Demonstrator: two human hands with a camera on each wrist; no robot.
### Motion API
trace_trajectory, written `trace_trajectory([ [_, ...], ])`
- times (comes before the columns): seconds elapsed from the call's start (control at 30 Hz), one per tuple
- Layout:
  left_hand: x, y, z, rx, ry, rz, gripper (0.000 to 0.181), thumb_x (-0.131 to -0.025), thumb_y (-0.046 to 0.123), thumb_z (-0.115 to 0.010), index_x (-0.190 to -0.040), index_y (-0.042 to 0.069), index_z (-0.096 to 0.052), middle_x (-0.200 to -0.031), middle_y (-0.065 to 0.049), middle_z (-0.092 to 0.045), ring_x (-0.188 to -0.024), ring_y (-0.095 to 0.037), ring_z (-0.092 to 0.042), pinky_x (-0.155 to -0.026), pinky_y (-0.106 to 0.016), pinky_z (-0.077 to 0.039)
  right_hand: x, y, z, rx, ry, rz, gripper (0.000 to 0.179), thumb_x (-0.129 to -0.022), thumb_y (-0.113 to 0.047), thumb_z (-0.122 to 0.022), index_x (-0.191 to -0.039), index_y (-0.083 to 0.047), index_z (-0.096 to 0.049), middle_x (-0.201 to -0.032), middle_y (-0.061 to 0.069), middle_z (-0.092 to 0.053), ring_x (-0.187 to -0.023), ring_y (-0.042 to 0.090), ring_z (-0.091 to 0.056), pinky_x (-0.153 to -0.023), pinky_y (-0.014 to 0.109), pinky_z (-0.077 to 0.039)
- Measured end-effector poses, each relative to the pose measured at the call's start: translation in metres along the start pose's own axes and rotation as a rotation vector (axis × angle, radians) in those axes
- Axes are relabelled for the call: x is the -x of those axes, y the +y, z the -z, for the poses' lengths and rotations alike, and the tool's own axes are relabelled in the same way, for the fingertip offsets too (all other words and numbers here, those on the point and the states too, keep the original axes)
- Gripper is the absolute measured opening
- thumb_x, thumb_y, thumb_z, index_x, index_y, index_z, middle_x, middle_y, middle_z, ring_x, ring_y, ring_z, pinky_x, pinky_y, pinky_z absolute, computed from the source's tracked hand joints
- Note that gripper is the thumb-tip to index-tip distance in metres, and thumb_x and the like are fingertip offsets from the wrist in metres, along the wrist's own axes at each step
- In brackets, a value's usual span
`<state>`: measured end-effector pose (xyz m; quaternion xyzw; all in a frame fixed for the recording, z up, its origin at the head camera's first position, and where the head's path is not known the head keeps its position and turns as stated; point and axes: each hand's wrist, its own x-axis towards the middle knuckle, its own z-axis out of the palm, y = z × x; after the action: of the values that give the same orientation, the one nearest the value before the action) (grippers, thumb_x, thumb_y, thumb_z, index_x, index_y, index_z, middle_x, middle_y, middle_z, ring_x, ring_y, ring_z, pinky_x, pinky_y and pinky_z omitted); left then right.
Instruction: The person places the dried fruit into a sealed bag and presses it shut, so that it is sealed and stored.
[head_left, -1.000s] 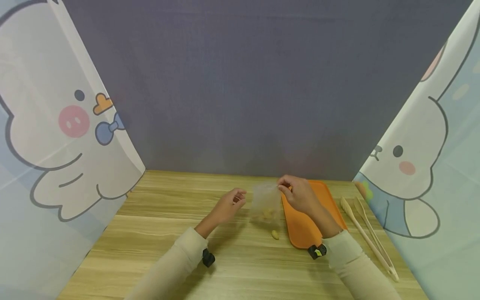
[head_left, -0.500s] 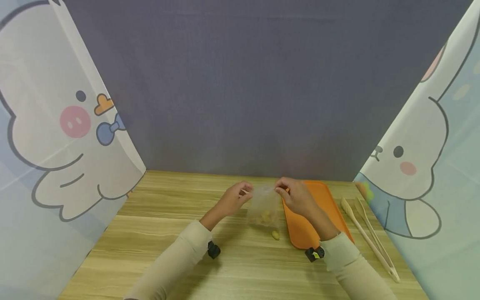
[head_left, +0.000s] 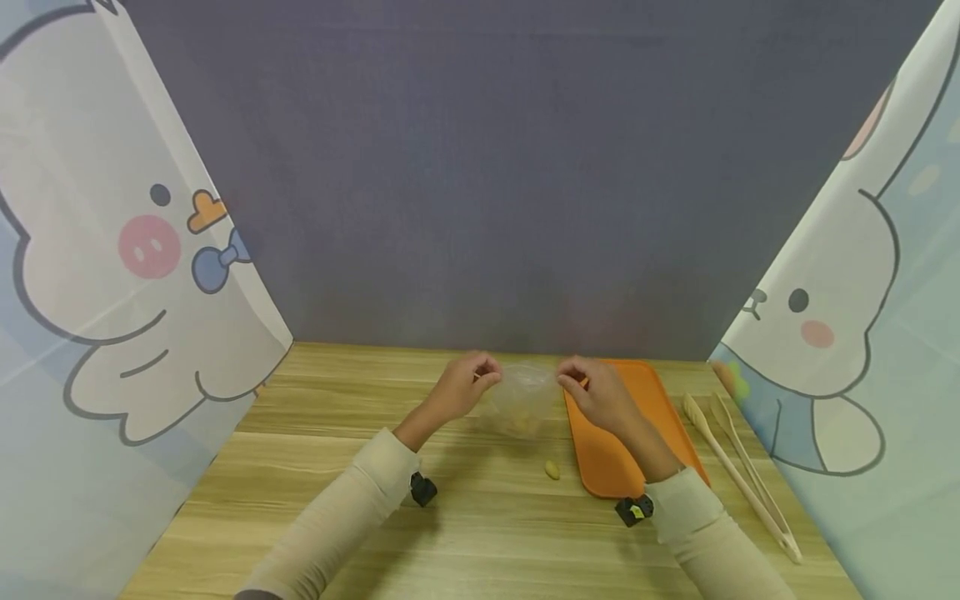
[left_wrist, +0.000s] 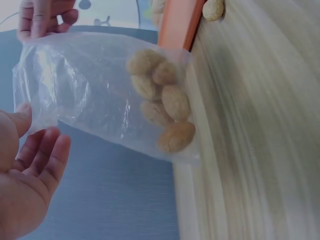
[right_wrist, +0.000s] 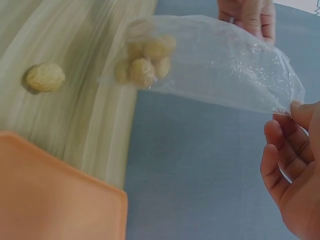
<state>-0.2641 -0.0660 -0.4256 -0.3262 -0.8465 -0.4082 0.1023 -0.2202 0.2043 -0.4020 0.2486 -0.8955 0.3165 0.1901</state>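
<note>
Between my hands hangs a clear plastic bag (left_wrist: 105, 90), several wrinkled, tan, oval pieces (right_wrist: 142, 72) gathered at its bottom; they look like nuts or dried fruit, I cannot tell which. My left hand (head_left: 465, 387) pinches one side of the bag's mouth between thumb and fingers. On the opposite side, my right hand (head_left: 596, 396) pinches the other edge with thumb and forefinger, its remaining fingers loosely bent. A single wrinkled oval piece (head_left: 552, 470) lies on the wooden table, below and to the right of the bag in the head view.
An orange tray (head_left: 611, 458) lies under and beside my right forearm. Further right are two long wooden utensils, a spoon-like one (head_left: 738, 475) and a thinner one (head_left: 750, 467). A dark grey panel (head_left: 480, 183) rises behind the wooden table (head_left: 322, 417).
My left hand has come up to the bag's left edge and now pinches it. The bag's mouth is spread wider between both hands, and its bottom has swung slightly upward.
</note>
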Motion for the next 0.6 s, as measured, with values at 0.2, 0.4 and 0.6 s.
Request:
trace_trajectory([
  [0.2,-0.006,0.008,0.005,-0.051,0.021,-0.037,0.006,-0.099,0.016,-0.066,-0.101,0.011,-0.069,-0.094,-0.004,-0.067,-0.087,-0.017,-0.065,-0.079,-0.030,-0.057,0.007,0.015,-0.009,-0.073,0.044,-0.033,0.020,-0.098,-0.012,-0.069,-0.116,-0.005,-0.069,-0.090,0.005,-0.075,-0.071,0.010,-0.065,-0.062,0.025,-0.053],
  [0.4,-0.011,0.019,0.009,-0.107,0.052,-0.057,0.008,-0.099,0.019,-0.067,-0.100,0.012,-0.070,-0.091,-0.002,-0.066,-0.082,-0.014,-0.062,-0.074,-0.028,-0.054,0.021,0.026,-0.030,-0.146,0.011,-0.092,0.026,-0.099,-0.018,-0.068,-0.121,-0.006,-0.065,-0.090,0.005,-0.076,-0.069,0.009,-0.065,-0.058,0.024,-0.050],
  [0.6,-0.017,0.032,0.014,-0.099,0.067,-0.045,0.009,-0.100,0.021,-0.066,-0.101,0.013,-0.071,-0.090,-0.001,-0.065,-0.078,-0.011,-0.058,-0.071,-0.026,-0.050,0.032,0.027,-0.054,-0.125,-0.146,-0.164,0.014,-0.097,-0.024,-0.070,-0.107,-0.014,-0.069,-0.093,-0.002,-0.075,-0.078,0.008,-0.067,-0.069,0.026,-0.055],
])
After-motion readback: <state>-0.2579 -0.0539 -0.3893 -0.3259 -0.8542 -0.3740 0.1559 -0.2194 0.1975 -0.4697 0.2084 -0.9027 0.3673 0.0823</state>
